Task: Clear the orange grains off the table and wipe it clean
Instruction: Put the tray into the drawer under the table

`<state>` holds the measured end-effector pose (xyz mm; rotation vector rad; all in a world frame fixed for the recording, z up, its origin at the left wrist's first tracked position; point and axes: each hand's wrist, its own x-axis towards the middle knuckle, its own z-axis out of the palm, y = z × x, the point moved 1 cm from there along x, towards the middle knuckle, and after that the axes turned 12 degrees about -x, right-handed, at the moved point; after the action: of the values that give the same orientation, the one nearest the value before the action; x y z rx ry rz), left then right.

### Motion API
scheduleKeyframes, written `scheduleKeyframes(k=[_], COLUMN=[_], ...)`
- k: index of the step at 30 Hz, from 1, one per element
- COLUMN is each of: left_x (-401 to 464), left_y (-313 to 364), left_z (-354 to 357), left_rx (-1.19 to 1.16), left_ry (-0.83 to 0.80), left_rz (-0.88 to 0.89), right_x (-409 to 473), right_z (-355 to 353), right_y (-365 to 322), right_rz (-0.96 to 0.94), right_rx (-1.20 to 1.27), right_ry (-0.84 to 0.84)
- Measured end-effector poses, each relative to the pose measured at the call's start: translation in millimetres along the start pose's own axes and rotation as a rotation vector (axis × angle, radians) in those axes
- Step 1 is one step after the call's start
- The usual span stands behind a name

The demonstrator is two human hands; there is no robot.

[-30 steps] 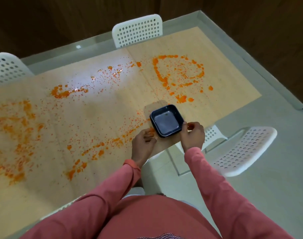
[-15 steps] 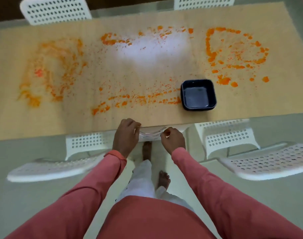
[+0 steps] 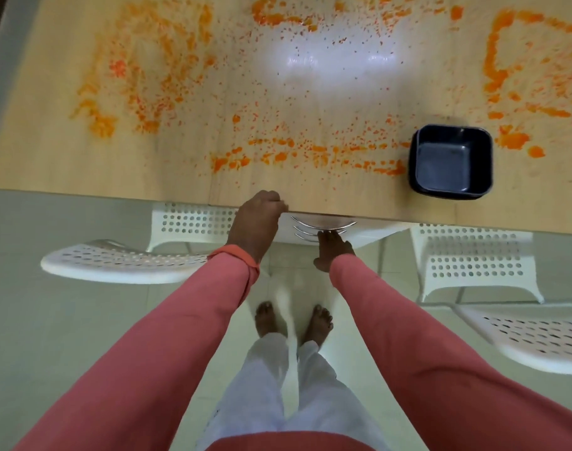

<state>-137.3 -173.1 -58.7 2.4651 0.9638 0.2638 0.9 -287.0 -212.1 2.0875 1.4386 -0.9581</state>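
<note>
Standing at the near edge of the table, the person is reaching both arms forward in pink sleeves. The left hand is resting on the near edge, fingers curled over onto the tabletop; whether it is gripping anything cannot be told. The right hand is sitting lower, just below the edge, with its fingers extended up against the underside of a clear glass dish, which is showing as thin curved rims tucked against the table edge between the two hands.

The orange grains are lying scattered across the tabletop, all on the far side of both hands. The nearest band is running left to right just beyond the left hand, ending at a dark square bowl. That bowl is sitting upright on the table, to the right of and beyond the right hand, and is showing no grains inside. Thicker patches of grains are lying at far left and far right.

White perforated chairs are standing under and beside the table edge, left and right of the person's bare feet.
</note>
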Motion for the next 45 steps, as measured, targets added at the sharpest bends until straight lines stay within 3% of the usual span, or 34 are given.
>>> scheduleKeyframes(k=[14,16,19,21,25,28,31,38,41,45], left_x=[0.7,0.8,0.9,0.4,3.5,5.4,5.2,5.1,5.4,4.3], left_y=[-8.7,-6.6,-2.7,-1.2,0.2,1.7,3.6,7.2,6.7,7.3], left_z=[-1.7,-4.3,-7.3,-8.1,-8.8,-10.6,-12.3,-17.7,-17.1,-16.9], left_rx=[0.032,0.05,0.071,0.094,0.121,0.121,0.126,0.122,0.13,0.138], left_ry=[-0.045,-0.056,-0.079,-0.098,-0.134,-0.14,-0.155,-0.194,-0.203,-0.197], left_rz=[0.098,0.1,0.087,0.081,0.082,0.079,0.076,0.064,0.06,0.061], right_x=[8.1,-6.4,-28.4,-36.4,-41.8,-47.0,-70.5,-133.9,-139.5,-129.1], right_z=[10.9,12.2,14.0,17.1,14.4,-6.2,-28.0,-61.7,-89.0,-123.8], right_y=[-19.0,-21.2,-30.1,-26.8,-17.2,-14.3,-11.4,11.4,39.8,76.1], right_rz=[0.11,0.107,0.108,0.131,0.122,0.141,0.275,0.743,0.793,0.876], right_rx=[0.022,0.037,0.053,0.013,0.073,0.184,0.447,1.569,1.821,1.751], right_ry=[-0.018,0.095,0.521,0.667,0.326,0.258,0.413,1.045,1.071,0.942])
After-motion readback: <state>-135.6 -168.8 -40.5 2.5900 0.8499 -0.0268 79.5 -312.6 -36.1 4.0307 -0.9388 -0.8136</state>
